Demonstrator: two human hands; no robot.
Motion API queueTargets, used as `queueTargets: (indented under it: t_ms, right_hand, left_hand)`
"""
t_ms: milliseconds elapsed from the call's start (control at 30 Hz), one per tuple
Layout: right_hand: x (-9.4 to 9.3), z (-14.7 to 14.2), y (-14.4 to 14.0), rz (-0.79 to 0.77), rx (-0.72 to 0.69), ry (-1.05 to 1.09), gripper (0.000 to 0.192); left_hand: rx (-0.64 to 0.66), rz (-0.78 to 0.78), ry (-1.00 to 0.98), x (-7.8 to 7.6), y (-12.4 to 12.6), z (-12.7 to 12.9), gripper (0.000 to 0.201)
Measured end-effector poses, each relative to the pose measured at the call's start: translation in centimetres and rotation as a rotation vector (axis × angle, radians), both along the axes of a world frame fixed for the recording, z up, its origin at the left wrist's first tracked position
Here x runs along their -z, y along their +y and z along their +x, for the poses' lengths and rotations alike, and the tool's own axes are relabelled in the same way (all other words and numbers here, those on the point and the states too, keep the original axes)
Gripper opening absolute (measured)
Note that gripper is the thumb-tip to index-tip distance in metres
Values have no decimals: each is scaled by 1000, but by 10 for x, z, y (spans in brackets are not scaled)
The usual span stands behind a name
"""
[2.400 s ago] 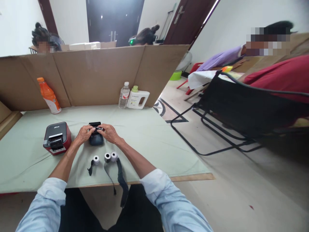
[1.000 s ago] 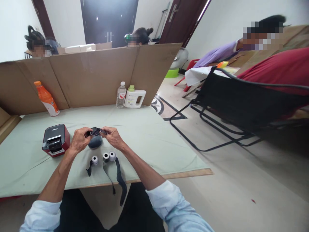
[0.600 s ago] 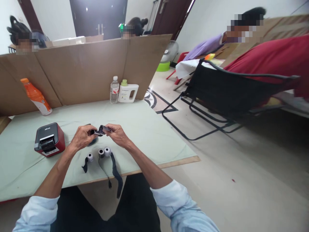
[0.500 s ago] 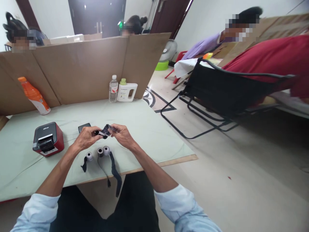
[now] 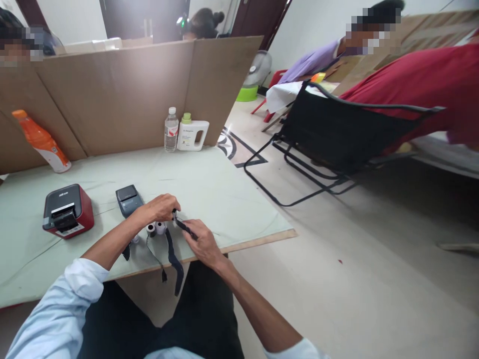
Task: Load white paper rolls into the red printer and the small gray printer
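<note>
Head view: the left hand and right hand both pinch a black paper strip, taut between them just above the table edge, beside the paper rolls. Pulled harder, I reckon it could tear or slip free.

2 printers on the table, bottles behind, rolls in front.
</note>
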State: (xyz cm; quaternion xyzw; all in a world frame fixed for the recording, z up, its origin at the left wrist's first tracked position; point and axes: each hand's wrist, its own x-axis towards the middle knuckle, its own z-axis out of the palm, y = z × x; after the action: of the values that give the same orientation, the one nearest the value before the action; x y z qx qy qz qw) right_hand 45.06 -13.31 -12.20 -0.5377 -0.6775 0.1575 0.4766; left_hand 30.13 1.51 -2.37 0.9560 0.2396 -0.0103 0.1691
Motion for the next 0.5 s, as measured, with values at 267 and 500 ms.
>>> queueTargets:
  t_ms: [267,500]
  right_hand:
    - [6,-6,-22,33,4,-149,35]
    - [8,-4,-30,26,4,-107,42]
  left_hand:
    - [122,-90,62,-6,-7,2,48]
    - [-230,-54,-169,-50,-3,-67,46]
